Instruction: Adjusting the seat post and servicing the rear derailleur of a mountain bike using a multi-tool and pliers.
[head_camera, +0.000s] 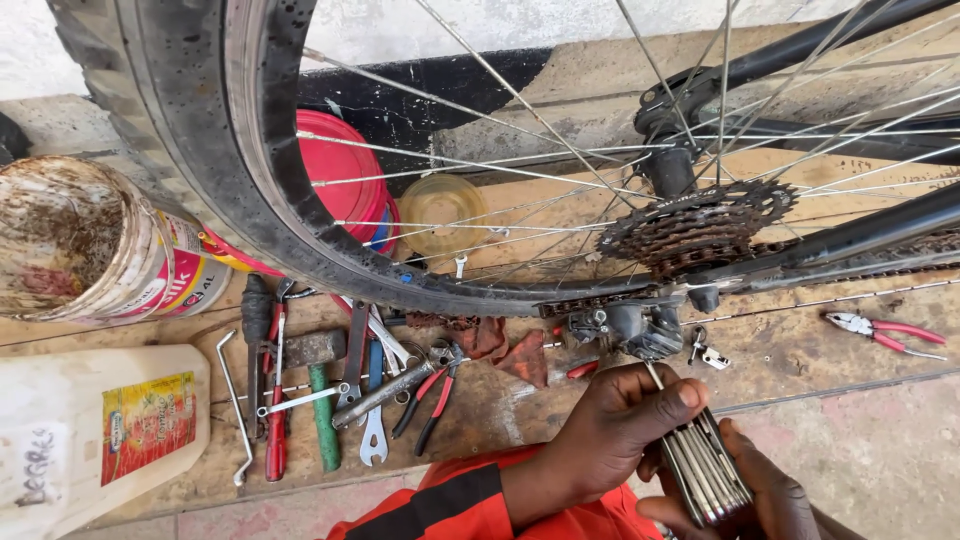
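Low in view, just under the derailleur (635, 328): a folding hex-key set (705, 468) gripped between both hands. Left hand (625, 425) pinching one key swung out, thumb on top. Right hand (770, 490) cupped beneath, holding the tool's body. Above, rear wheel (240, 170) with rusty cassette (695, 225) and chain. On the boards to the left, a hammer (318, 385), spanners (372, 400) and pliers (432, 395); more red pliers (885, 335) at right.

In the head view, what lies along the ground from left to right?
White jug → bent hex key → green-handled hammer → blue spanner → red rag → multi-tool in the hands → red-handled pliers.
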